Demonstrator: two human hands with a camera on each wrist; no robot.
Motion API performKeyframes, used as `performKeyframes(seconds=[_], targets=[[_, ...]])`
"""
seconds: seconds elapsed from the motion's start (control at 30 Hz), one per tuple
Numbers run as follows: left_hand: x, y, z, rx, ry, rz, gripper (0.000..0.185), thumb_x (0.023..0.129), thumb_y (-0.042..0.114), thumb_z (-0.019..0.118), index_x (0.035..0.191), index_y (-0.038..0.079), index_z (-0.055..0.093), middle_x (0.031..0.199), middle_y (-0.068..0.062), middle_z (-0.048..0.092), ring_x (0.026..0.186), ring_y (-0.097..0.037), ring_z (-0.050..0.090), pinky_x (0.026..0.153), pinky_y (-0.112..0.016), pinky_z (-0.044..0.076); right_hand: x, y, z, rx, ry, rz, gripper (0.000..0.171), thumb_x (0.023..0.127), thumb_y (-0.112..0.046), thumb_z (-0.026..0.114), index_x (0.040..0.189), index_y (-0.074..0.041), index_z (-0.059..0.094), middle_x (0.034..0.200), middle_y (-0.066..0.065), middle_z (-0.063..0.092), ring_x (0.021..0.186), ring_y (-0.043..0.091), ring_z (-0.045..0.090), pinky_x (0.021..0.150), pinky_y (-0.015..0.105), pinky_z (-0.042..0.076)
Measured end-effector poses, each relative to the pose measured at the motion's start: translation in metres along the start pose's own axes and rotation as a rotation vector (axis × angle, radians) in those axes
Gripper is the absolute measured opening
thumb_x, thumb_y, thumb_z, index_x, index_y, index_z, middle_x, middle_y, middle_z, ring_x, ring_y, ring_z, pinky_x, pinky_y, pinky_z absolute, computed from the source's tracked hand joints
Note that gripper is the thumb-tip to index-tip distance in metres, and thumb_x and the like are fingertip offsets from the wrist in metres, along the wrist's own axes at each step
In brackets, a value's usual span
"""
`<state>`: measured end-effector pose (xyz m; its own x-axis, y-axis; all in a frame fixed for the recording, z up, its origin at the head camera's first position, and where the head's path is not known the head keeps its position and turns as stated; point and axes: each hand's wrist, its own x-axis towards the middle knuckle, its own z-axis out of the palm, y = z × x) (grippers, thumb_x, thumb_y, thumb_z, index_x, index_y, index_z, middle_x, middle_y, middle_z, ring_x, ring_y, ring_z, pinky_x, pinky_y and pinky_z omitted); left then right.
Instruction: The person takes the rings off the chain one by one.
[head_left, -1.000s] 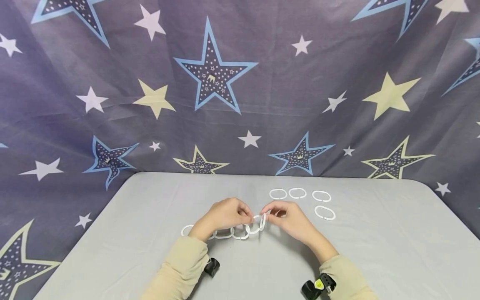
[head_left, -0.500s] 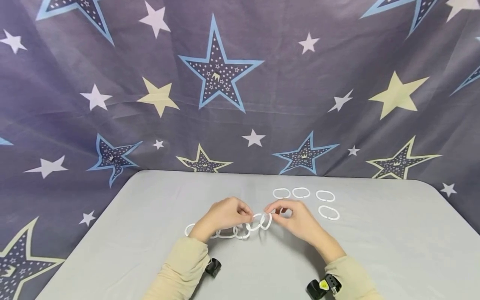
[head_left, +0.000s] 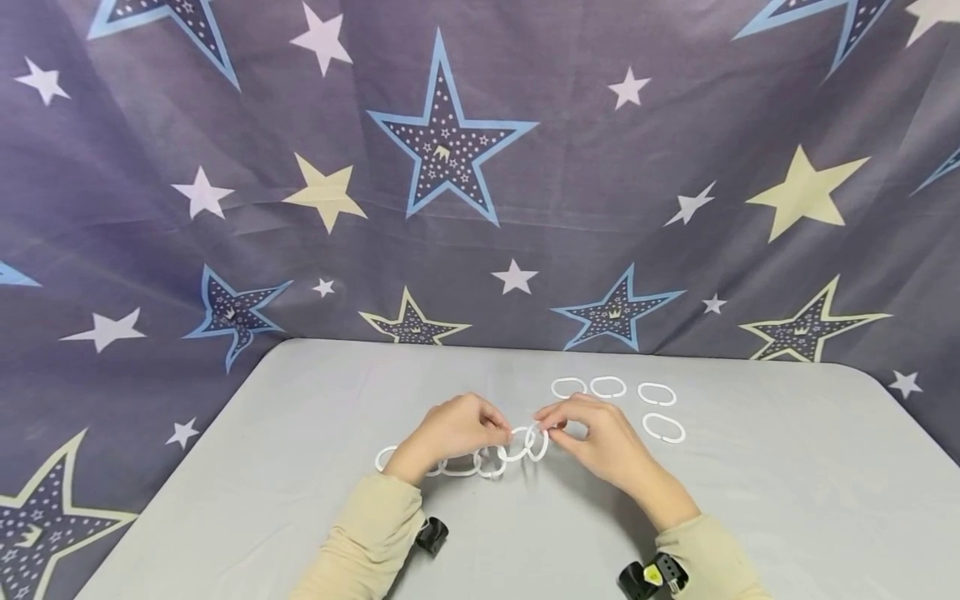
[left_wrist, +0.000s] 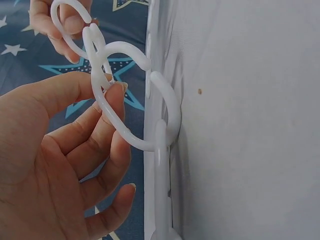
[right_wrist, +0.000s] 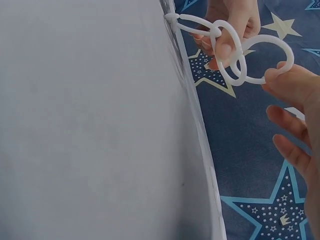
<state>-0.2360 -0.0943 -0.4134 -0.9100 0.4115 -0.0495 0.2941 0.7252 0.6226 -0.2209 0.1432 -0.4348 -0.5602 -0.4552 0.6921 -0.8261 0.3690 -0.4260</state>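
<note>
A chain of white plastic oval links (head_left: 460,472) runs low over the grey table, part of it hidden behind the left wrist. My left hand (head_left: 457,425) pinches a link near the chain's right end between thumb and fingertips; that link (left_wrist: 117,125) hangs beside the palm in the left wrist view. The end link (head_left: 537,446) passes through its neighbour. My right hand (head_left: 596,433) pinches this end link (right_wrist: 290,50) between thumb and index finger, the other fingers spread below it. Both hands are raised above the tabletop, fingertips a short way apart.
Several loose white links, among them one oval link (head_left: 663,427), lie flat on the grey table (head_left: 750,475) behind and right of the right hand. A dark star-patterned cloth (head_left: 562,217) hangs behind the table's far edge. Black wrist cameras (head_left: 432,536) sit at both sleeves.
The end link has turned from nearly edge-on to more face-on in the head view, staying in the right fingertips. The head view has shifted slightly; the left hand keeps its pinch.
</note>
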Motion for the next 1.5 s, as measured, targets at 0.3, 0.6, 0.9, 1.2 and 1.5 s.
performKeyframes(seconds=[0.3,0.6,0.9,1.2,1.5], targets=[[0.000,0.001,0.000,0.006,-0.019,-0.004,0.012,0.081,0.029,0.072,0.090,0.026,0.079,0.077,0.017,0.068,0.069,-0.006,0.058,0.069,-0.032,0.048,0.000,-0.001,0.000,-0.087,-0.011,-0.052,0.023,0.073,-0.001,0.084,0.087,-0.016,0.074,0.100,-0.005,0.074,0.091,0.015,0.068,0.085,0.032,0.052],[-0.001,0.000,0.001,-0.015,-0.060,-0.002,0.011,0.079,0.028,0.073,0.088,0.026,0.079,0.080,0.016,0.070,0.072,-0.006,0.061,0.072,-0.034,0.049,0.003,-0.004,0.001,-0.090,0.004,-0.099,0.027,0.071,0.003,0.083,0.088,-0.015,0.074,0.100,-0.004,0.074,0.089,0.015,0.068,0.086,0.027,0.050],[-0.001,0.002,0.001,-0.013,-0.094,0.017,0.008,0.079,0.029,0.074,0.086,0.027,0.079,0.082,0.016,0.071,0.072,-0.004,0.061,0.072,-0.032,0.050,0.006,-0.010,0.002,-0.079,0.011,-0.167,0.027,0.072,0.006,0.081,0.089,-0.014,0.073,0.100,-0.003,0.074,0.087,0.013,0.068,0.079,0.024,0.050],[-0.001,0.007,0.003,-0.015,-0.108,0.019,0.007,0.078,0.032,0.076,0.083,0.029,0.079,0.076,0.019,0.069,0.067,-0.005,0.060,0.068,-0.030,0.048,0.005,-0.012,0.004,-0.053,0.010,-0.132,0.027,0.073,0.005,0.081,0.089,-0.015,0.073,0.100,-0.004,0.075,0.084,0.010,0.067,0.078,0.018,0.048],[-0.001,0.007,0.004,-0.030,-0.103,0.017,0.007,0.079,0.031,0.076,0.083,0.027,0.079,0.078,0.018,0.070,0.068,-0.005,0.060,0.067,-0.029,0.048,0.004,-0.011,0.004,-0.042,0.038,-0.134,0.027,0.073,0.007,0.080,0.088,-0.014,0.073,0.099,-0.003,0.075,0.082,0.011,0.067,0.076,0.018,0.049]])
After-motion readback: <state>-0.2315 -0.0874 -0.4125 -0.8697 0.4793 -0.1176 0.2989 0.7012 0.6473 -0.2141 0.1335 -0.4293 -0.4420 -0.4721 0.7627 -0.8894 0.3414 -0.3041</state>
